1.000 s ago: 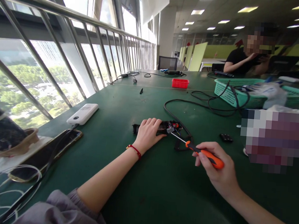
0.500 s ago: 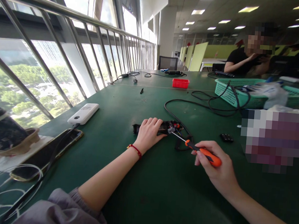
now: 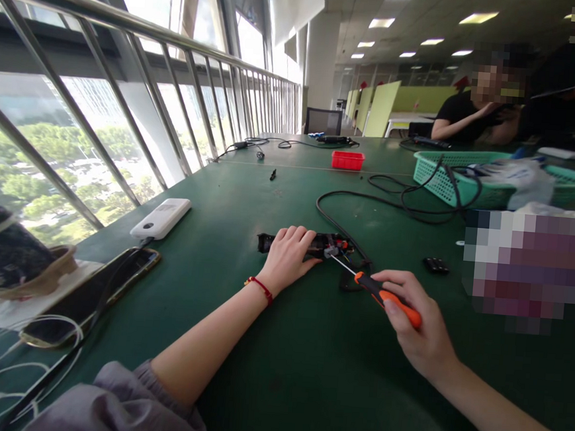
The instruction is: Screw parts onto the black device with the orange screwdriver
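On the green table lies a long black corded device [image 3: 321, 245], its inside open to view with a grey part and small red and coloured bits at the right end. My left hand [image 3: 289, 252] is closed over its middle and presses it to the table, hiding that stretch. In my right hand [image 3: 421, 319] is a screwdriver [image 3: 369, 287] with an orange and black handle. The screwdriver's thin shaft slants up and left, its tip at the grey part; whether it sits in a screw is too small to tell. A black flat piece [image 3: 349, 280] lies just below the device's right end.
A black cable [image 3: 329, 193] curves from the device toward a green basket [image 3: 434, 178]. Nearby are a red tray [image 3: 347, 160], a small black part [image 3: 435, 265], a white power bank [image 3: 162, 217] and a phone [image 3: 92, 296]. A metal railing [image 3: 147, 28] borders the left; people are beyond the table.
The screwdriver handle has turned slightly and my right fingers have shifted on it. The device has rolled a little under my left hand. A second person shows more at the far right.
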Action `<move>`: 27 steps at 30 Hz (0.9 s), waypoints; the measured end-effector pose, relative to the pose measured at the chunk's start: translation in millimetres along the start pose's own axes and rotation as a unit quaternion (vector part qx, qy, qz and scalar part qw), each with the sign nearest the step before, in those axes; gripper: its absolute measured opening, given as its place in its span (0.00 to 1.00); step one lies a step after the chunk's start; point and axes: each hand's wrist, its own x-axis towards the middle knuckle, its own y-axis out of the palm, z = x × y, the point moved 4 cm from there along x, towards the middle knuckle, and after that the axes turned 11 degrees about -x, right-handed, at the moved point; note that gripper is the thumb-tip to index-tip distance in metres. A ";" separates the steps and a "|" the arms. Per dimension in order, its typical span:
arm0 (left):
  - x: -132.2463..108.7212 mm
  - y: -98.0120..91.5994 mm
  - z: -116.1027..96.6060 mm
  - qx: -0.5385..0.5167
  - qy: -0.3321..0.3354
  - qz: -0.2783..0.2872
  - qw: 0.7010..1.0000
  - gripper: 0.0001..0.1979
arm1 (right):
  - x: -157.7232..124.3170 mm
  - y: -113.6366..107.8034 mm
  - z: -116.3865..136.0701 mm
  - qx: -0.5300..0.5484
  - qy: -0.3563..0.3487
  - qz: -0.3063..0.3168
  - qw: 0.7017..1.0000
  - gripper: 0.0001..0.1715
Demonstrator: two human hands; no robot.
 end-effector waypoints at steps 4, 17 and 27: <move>0.1 0.4 0.8 -0.012 0.004 -0.001 1.000 0.18 | -1.5 -6.5 -1.6 -0.011 0.002 -0.084 0.996 0.12; 0.1 2.3 2.5 -0.035 -0.001 0.006 0.999 0.18 | -2.7 -6.0 -5.9 -0.019 0.014 -0.085 0.996 0.12; 0.2 1.1 2.6 -0.018 0.000 0.001 1.000 0.18 | -2.4 -12.1 5.1 -0.086 -0.081 -0.143 0.983 0.13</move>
